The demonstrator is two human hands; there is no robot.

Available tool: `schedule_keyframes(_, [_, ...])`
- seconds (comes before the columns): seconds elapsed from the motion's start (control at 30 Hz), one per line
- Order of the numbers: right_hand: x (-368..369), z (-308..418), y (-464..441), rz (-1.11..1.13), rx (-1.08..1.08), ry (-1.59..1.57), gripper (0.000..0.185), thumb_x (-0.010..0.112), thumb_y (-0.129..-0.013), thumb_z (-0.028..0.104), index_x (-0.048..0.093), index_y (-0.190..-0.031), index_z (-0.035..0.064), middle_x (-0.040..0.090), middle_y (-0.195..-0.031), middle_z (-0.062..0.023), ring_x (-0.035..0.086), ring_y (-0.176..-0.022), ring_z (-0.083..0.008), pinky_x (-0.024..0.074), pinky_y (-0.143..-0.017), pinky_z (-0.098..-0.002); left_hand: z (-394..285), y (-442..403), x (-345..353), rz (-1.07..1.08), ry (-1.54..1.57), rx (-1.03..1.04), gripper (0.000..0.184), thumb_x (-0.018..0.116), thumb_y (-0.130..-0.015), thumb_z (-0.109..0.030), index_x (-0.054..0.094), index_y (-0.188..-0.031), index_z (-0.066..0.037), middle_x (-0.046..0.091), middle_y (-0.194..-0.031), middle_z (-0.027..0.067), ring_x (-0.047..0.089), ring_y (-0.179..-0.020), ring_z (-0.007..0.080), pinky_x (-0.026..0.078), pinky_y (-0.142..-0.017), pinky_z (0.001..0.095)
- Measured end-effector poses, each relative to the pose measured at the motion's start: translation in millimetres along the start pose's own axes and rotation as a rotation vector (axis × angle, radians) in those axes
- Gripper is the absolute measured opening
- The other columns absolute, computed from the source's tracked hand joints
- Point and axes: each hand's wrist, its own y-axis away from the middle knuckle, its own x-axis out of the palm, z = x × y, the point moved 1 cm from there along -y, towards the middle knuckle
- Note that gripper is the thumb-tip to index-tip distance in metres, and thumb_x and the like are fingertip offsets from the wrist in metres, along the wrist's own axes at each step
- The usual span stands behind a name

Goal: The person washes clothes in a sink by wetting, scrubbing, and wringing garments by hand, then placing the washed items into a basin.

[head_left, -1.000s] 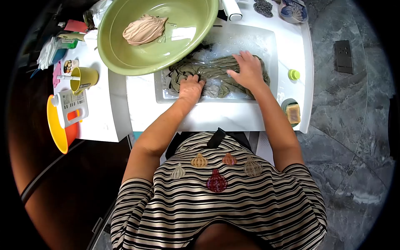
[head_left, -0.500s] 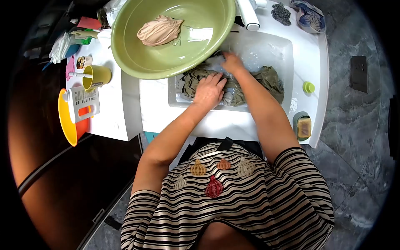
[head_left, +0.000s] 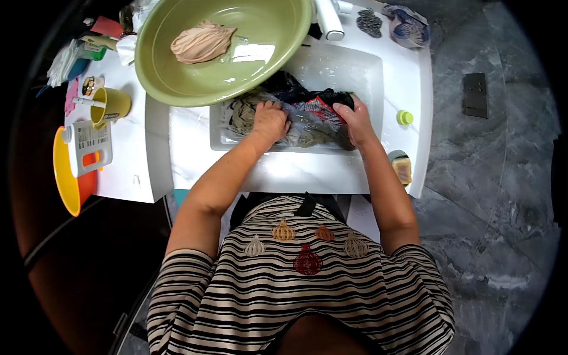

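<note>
My left hand [head_left: 271, 122] presses into a wet olive-green garment [head_left: 241, 115] at the left end of the white sink [head_left: 370, 77], its fingers curled into the cloth. At the sink's right side my right hand [head_left: 356, 121] grips the edge of a black garment [head_left: 287, 84] with red and patterned grey parts. This dark cloth lies across the top of the olive one. Water and some suds show around the clothes, and part of the olive garment is hidden beneath the dark cloth.
A large green basin [head_left: 260, 77] holding water and a beige cloth [head_left: 203, 42] overhangs the sink's back left. The white faucet [head_left: 329, 21] stands behind. A green cap [head_left: 404, 118] and soap bar [head_left: 402, 170] sit on the right; a yellow cup [head_left: 112, 105] and white jug [head_left: 90, 148] stand left.
My right hand has moved right and now holds the dark garment, which has come into view, spread over the olive one. My left hand stays on the olive cloth. The whole view has shifted slightly.
</note>
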Motion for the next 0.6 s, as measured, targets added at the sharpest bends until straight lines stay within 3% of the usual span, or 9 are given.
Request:
schedule_keyframes(0.03, [2.5, 17.7, 9.7, -0.012, -0.002, 0.014, 0.016, 0.062, -0.082, 0.011, 0.061, -0.093, -0.0011, 0.060, -0.085, -0.0030, 0.054, -0.078, -0.0102, 0.0440, -0.073, -0.0252, -5.4, -6.1, 1.9, -0.098, 0.027, 0.053, 0.026, 0.065, -0.075, -0.032, 0.068, -0.092, -0.013, 0.059, -0.101, 0.0055, 0.051, -0.102, 0.0237, 0.038, -0.085, 0.0392])
schedule_keyframes(0.07, [5.3, 34.7, 18.0, -0.048, -0.032, -0.087, 0.017, 0.062, -0.082, 0.010, 0.060, -0.095, -0.0018, 0.061, -0.087, -0.0040, 0.056, -0.079, -0.0110, 0.0456, -0.074, -0.0257, -14.9, -14.1, -3.8, 0.035, 0.063, 0.104, 0.039, 0.065, -0.077, -0.033, 0.063, -0.108, -0.009, 0.057, -0.110, 0.0095, 0.050, -0.106, 0.0270, 0.039, -0.088, 0.0422])
schedule_keyframes(0.2, [16.3, 91.3, 29.9, -0.127, -0.142, -0.279, 0.017, 0.060, -0.085, 0.009, 0.057, -0.098, -0.0014, 0.062, -0.091, -0.0063, 0.060, -0.080, -0.0137, 0.0494, -0.073, -0.0279, -58.3, -37.2, 14.2, -0.080, 0.431, 0.311, 0.067, 0.068, -0.074, -0.041, 0.047, -0.130, -0.010, 0.047, -0.129, 0.0145, 0.044, -0.118, 0.0317, 0.036, -0.097, 0.0461])
schedule_keyframes(0.27, [20.3, 118.6, 28.5, -0.167, -0.198, -0.327, 0.011, 0.059, -0.086, 0.010, 0.057, -0.093, 0.0007, 0.062, -0.087, -0.0057, 0.059, -0.076, -0.0141, 0.0495, -0.070, -0.0277, -84.0, -45.1, 19.5, -0.266, 0.344, 0.308, 0.091, 0.071, -0.069, -0.049, 0.030, -0.142, -0.015, 0.031, -0.143, 0.0178, 0.035, -0.128, 0.0359, 0.031, -0.104, 0.0476])
schedule_keyframes(0.37, [19.2, 151.6, 28.6, -0.127, -0.292, -0.293, 0.018, 0.056, -0.088, 0.014, 0.057, -0.099, -0.0003, 0.064, -0.090, -0.0082, 0.063, -0.081, -0.0165, 0.0508, -0.076, -0.0295, -108.9, -55.7, 25.1, -0.267, 0.330, 0.152, 0.094, 0.075, -0.062, -0.052, 0.036, -0.139, -0.014, 0.031, -0.143, 0.0204, 0.035, -0.126, 0.0416, 0.032, -0.103, 0.0479])
schedule_keyframes(0.43, [25.1, 165.7, 29.4, -0.094, -0.391, -0.262, 0.017, 0.057, -0.088, 0.014, 0.058, -0.098, -0.0003, 0.064, -0.089, -0.0078, 0.063, -0.079, -0.0159, 0.0507, -0.074, -0.0285, -104.7, -65.6, 28.5, -0.316, 0.324, 0.229, 0.082, 0.074, -0.065, -0.045, 0.041, -0.134, -0.017, 0.039, -0.137, 0.0197, 0.042, -0.121, 0.0389, 0.039, -0.097, 0.0456])
schedule_keyframes(0.5, [26.7, 173.4, 30.5, -0.082, -0.463, -0.279, 0.014, 0.057, -0.088, 0.012, 0.058, -0.096, 0.0000, 0.064, -0.089, -0.0074, 0.063, -0.079, -0.0152, 0.0506, -0.073, -0.0277, -96.6, -84.3, 41.8, 0.118, 0.259, 0.298, 0.062, 0.071, -0.068, -0.035, 0.048, -0.123, -0.017, 0.050, -0.124, 0.0171, 0.052, -0.111, 0.0347, 0.045, -0.088, 0.0431])
schedule_keyframes(0.53, [28.4, 176.6, 33.1, -0.128, -0.491, -0.301, 0.013, 0.057, -0.088, 0.010, 0.059, -0.096, -0.0003, 0.064, -0.089, -0.0076, 0.063, -0.079, -0.0153, 0.0507, -0.072, -0.0281, -93.2, -83.2, 35.1, 0.089, 0.239, 0.328, 0.046, 0.068, -0.069, -0.025, 0.053, -0.110, -0.013, 0.057, -0.107, 0.0133, 0.058, -0.098, 0.0317, 0.048, -0.080, 0.0433])
schedule_keyframes(0.6, [29.1, 179.8, 35.6, -0.218, -0.526, -0.336, 0.012, 0.058, -0.087, 0.009, 0.059, -0.094, -0.0007, 0.064, -0.088, -0.0078, 0.063, -0.078, -0.0158, 0.0512, -0.072, -0.0289, -86.3, -77.1, 22.2, 0.087, 0.266, 0.299, 0.043, 0.068, -0.068, -0.023, 0.055, -0.107, -0.012, 0.058, -0.104, 0.0133, 0.059, -0.095, 0.0322, 0.048, -0.080, 0.0437])
